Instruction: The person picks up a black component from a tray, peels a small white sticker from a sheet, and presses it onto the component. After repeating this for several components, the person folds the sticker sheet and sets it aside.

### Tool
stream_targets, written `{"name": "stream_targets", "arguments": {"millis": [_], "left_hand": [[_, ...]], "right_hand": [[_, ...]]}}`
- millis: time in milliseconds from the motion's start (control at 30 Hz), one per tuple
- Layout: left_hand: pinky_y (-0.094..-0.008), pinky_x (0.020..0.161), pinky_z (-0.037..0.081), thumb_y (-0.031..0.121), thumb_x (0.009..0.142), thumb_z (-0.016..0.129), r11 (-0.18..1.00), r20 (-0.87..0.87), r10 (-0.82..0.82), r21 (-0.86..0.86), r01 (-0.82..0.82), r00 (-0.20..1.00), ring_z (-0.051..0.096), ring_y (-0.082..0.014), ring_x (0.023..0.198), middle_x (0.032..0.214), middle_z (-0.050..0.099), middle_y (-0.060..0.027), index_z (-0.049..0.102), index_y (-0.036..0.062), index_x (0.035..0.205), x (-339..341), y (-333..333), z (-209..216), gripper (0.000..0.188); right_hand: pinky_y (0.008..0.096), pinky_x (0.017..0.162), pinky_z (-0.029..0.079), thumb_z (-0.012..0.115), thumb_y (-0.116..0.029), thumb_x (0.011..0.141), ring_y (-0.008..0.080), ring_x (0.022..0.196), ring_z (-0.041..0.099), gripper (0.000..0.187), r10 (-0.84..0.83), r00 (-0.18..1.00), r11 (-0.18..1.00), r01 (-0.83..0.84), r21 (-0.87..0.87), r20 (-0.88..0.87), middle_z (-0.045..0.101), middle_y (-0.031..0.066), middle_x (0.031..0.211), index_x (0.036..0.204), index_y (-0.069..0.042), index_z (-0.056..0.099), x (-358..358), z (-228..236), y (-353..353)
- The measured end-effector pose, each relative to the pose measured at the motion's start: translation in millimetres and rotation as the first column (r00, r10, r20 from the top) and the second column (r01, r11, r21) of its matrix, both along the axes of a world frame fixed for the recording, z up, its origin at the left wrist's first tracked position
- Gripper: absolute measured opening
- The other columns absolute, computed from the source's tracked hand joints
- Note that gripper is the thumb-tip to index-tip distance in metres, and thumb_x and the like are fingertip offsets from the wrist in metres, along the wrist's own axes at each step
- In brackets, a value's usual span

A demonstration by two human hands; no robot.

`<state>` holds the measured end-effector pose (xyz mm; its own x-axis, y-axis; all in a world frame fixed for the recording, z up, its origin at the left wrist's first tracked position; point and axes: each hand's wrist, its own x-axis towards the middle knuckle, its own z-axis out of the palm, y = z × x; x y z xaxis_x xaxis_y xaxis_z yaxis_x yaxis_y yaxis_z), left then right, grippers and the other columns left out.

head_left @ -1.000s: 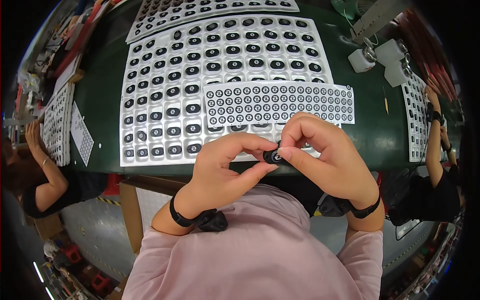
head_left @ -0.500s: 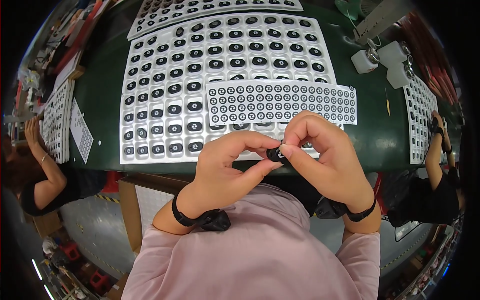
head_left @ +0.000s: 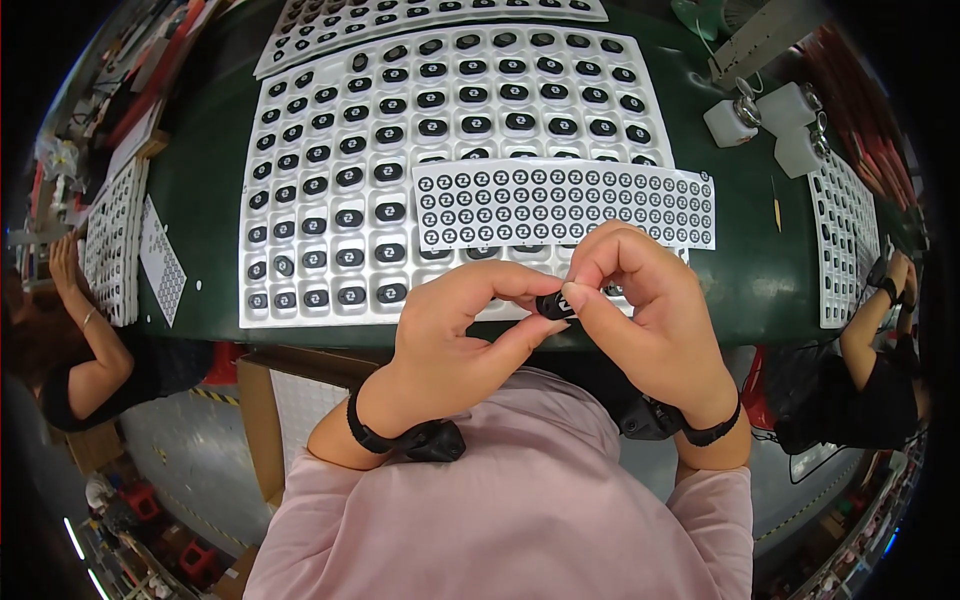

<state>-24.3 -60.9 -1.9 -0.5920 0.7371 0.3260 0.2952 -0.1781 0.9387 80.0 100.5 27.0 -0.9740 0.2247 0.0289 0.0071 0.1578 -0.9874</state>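
Between my two hands is a small black oval part [head_left: 551, 306] with a pale round mark on its face. My left hand [head_left: 455, 325] pinches its left end between thumb and fingers. From the right, my right hand [head_left: 645, 315] is pinched closed, its thumb pressing on the part's face and covering some of the mark. Just beyond my hands lies a white sheet of round black stickers [head_left: 560, 205]. It rests over a white moulded tray [head_left: 330, 276], whose pockets hold many similar black oval parts, most with a pale mark.
Another filled tray [head_left: 440, 14] lies at the far edge. White bottles with metal tops [head_left: 730, 122] and a thin yellow-handled tool [head_left: 776, 205] are on the green table [head_left: 735, 290] at right. Co-workers' hands [head_left: 66, 262] are beside trays at both sides. A cardboard box [head_left: 262, 420] stands below left.
My hands stay close together on the black oval part, my right forearm shifting slightly inward. The right co-worker's hands have moved nearer the table edge.
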Motion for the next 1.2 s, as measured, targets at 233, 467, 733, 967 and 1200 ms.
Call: {"name": "stream_targets", "arguments": {"millis": [233, 467, 733, 967, 1200], "left_hand": [[-0.0266, 0.071, 0.053, -0.002, 0.074, 0.074, 1.0, -0.032, 0.008, 0.004, -0.008, 0.999, 0.068, -0.0178, 0.079, 0.091, 0.069, -0.0101, 0.067, 0.0001, 0.098, -0.6, 0.1, -2.2, 0.025], [-0.0265, 0.072, 0.053, -0.002, 0.073, 0.075, 1.0, -0.003, 0.015, 0.015, -0.015, 1.0, 0.068, -0.0179, 0.079, 0.09, 0.069, -0.0103, 0.066, 0.0002, 0.097, 1.1, -1.3, -4.7, 0.025], [-0.0265, 0.073, 0.053, -0.002, 0.075, 0.074, 1.0, 0.014, 0.005, 0.019, -0.005, 1.0, 0.068, -0.0175, 0.081, 0.093, 0.069, -0.0098, 0.066, 0.0003, 0.098, 0.1, -0.3, -5.9, 0.024], [-0.0296, 0.082, 0.052, -0.008, 0.077, 0.072, 0.996, 0.006, -0.054, -0.065, 0.054, 0.999, 0.064, -0.018, 0.091, 0.099, 0.065, -0.0135, 0.06, -0.0058, 0.103, -3.3, -4.1, -2.3, 0.028], [-0.029, 0.066, 0.052, 0.0, 0.075, 0.073, 0.997, -0.125, 0.022, -0.072, -0.031, 0.992, 0.066, -0.0201, 0.076, 0.088, 0.069, -0.0097, 0.066, 0.0015, 0.096, -5.7, -1.2, -1.1, 0.023]], "right_hand": [[0.0252, 0.076, 0.042, 0.058, 0.004, 0.085, 0.0114, 0.082, 0.051, 0.008, -0.029, 0.999, 0.999, 0.031, 0.034, -0.042, 0.053, 0.0047, 0.09, 0.086, -0.001, 0.053, 0.4, -3.6, -3.0], [0.0239, 0.074, 0.043, 0.059, 0.001, 0.087, 0.0093, 0.082, 0.051, 0.007, -0.101, 0.991, 0.995, 0.098, -0.033, -0.091, 0.054, 0.0034, 0.089, 0.088, -0.001, 0.053, 0.3, -6.5, -11.7], [0.02, 0.068, 0.046, 0.06, -0.007, 0.092, 0.0045, 0.076, 0.054, 0.007, -0.159, 0.987, 0.907, 0.161, -0.39, 0.038, 0.06, 0.0012, 0.087, 0.093, -0.001, 0.057, 3.3, -8.5, -22.2], [0.0185, 0.065, 0.048, 0.06, -0.007, 0.093, 0.0044, 0.074, 0.057, 0.008, -0.152, 0.986, 0.935, 0.164, -0.315, 0.063, 0.062, 0.0026, 0.087, 0.095, 0.001, 0.059, 4.0, -10.0, -16.8], [0.0204, 0.069, 0.051, 0.06, -0.003, 0.092, 0.0075, 0.077, 0.061, 0.006, -0.154, 0.988, 0.924, 0.148, -0.354, 0.011, 0.064, 0.0043, 0.087, 0.095, 0.003, 0.059, -1.5, -13.6, -19.8]]}}
